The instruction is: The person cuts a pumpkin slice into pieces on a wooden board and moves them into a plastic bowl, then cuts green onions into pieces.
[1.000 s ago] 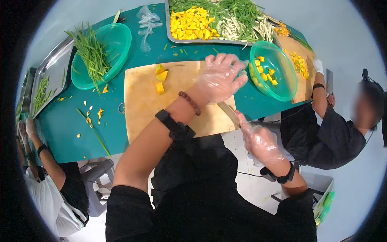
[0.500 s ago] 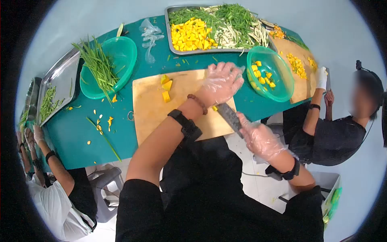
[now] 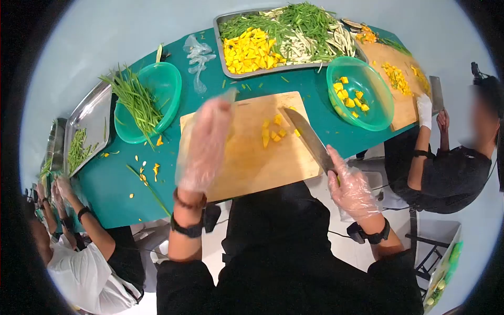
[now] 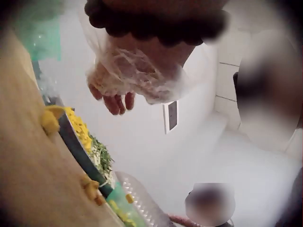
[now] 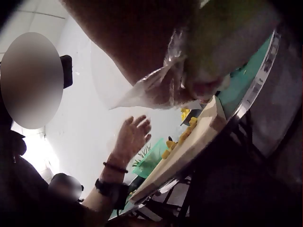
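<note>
My left hand [image 3: 206, 144], in a clear plastic glove and blurred in the head view, is raised over the left part of the wooden board [image 3: 236, 170]. The left wrist view shows this hand [image 4: 125, 78] holding nothing, its fingers loosely bent. My gloved right hand [image 3: 354, 191] grips the handle of a broad knife [image 3: 310, 137], whose blade lies over the board's right part. Several yellow chunks [image 3: 277, 135] sit left of the blade, and a small piece touches it. In the right wrist view my left hand [image 5: 132, 139] has its fingers spread above the board [image 5: 208, 123].
A green bowl [image 3: 386, 116] with yellow cubes stands right of the board. Behind is a metal tray [image 3: 231, 73] of cut vegetables. At the left are another green bowl [image 3: 176, 84] with long green stalks and a tray [image 3: 94, 113]. People work at both ends of the table.
My left hand has lifted from the board's right part and moved left, uncovering yellow chunks. The right hand still holds the knife, its blade now more in view. The head view has shifted slightly.
</note>
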`<control>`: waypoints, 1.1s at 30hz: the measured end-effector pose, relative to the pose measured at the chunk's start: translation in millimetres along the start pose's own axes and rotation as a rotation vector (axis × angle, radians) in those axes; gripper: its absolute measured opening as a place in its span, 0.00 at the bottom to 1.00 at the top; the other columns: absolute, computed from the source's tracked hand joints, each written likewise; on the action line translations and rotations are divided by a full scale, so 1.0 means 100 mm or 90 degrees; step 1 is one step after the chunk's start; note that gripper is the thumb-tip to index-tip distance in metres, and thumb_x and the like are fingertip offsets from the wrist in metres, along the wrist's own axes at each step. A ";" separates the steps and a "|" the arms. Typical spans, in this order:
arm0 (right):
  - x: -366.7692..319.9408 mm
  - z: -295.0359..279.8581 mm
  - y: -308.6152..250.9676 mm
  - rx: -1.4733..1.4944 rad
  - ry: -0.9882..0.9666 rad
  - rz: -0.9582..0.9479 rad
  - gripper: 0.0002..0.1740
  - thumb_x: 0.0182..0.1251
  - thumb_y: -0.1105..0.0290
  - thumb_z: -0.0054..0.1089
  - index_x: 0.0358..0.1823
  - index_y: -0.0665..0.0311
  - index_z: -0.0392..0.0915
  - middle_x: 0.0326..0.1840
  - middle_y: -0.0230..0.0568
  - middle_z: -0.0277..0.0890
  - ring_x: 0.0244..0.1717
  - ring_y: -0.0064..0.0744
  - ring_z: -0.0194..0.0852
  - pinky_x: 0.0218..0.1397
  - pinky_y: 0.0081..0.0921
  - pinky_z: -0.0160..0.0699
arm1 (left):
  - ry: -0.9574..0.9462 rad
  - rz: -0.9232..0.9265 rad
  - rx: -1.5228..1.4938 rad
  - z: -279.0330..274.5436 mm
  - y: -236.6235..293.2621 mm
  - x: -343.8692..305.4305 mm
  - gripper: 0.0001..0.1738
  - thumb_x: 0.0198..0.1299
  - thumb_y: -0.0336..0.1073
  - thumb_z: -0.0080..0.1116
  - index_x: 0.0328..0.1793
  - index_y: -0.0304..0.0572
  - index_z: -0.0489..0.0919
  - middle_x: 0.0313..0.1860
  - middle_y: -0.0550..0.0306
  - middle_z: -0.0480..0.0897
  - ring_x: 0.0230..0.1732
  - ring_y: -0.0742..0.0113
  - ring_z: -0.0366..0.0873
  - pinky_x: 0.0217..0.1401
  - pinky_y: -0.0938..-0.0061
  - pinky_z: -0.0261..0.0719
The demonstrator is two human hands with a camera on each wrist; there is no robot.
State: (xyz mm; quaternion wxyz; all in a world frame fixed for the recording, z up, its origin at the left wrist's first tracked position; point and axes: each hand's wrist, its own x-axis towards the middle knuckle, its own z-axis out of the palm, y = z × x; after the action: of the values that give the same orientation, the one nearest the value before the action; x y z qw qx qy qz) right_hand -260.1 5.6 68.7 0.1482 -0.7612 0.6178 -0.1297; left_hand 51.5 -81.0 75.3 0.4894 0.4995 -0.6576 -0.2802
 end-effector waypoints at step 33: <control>-0.04 0.10 0.22 -0.231 0.096 -0.194 0.36 0.55 0.75 0.63 0.70 0.55 0.78 0.32 0.41 0.74 0.27 0.42 0.80 0.31 0.37 0.79 | -0.165 0.225 0.439 0.51 -0.33 -0.08 0.19 0.71 0.40 0.50 0.60 0.42 0.84 0.78 0.43 0.70 0.72 0.41 0.67 0.74 0.46 0.61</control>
State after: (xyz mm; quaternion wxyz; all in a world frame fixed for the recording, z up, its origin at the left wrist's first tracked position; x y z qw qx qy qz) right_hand -276.9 5.7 50.5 -0.0585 -0.8479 0.5185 -0.0942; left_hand 17.4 -90.9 26.0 0.2470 0.4738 -0.8452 -0.0157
